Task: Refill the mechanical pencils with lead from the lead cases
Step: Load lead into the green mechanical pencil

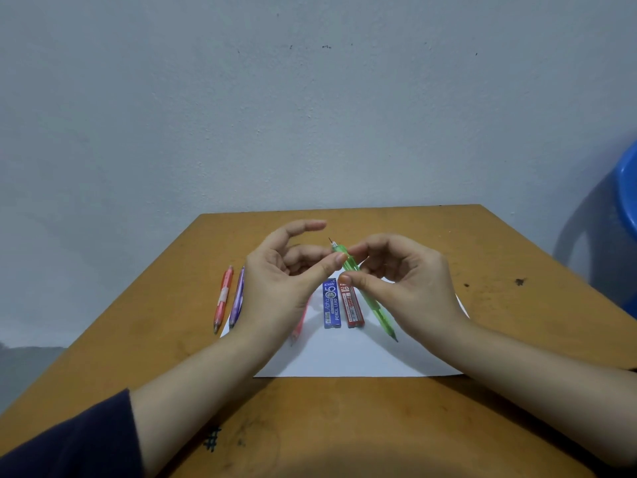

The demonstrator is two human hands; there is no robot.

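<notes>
The green pencil (374,305) slants above the paper (344,353) on the bench (448,426). The right hand (410,284) grips its barrel between thumb and curled fingers, and the left hand (279,281) pinches its upper end, where a thin lead (331,240) sticks out. The pencil looks light, stiff and smooth, so hold the barrel; the lead is likely brittle, so push it only lengthwise.

translucent plastic green pencil (362,284), scuffed wooden table (482,243)
</notes>
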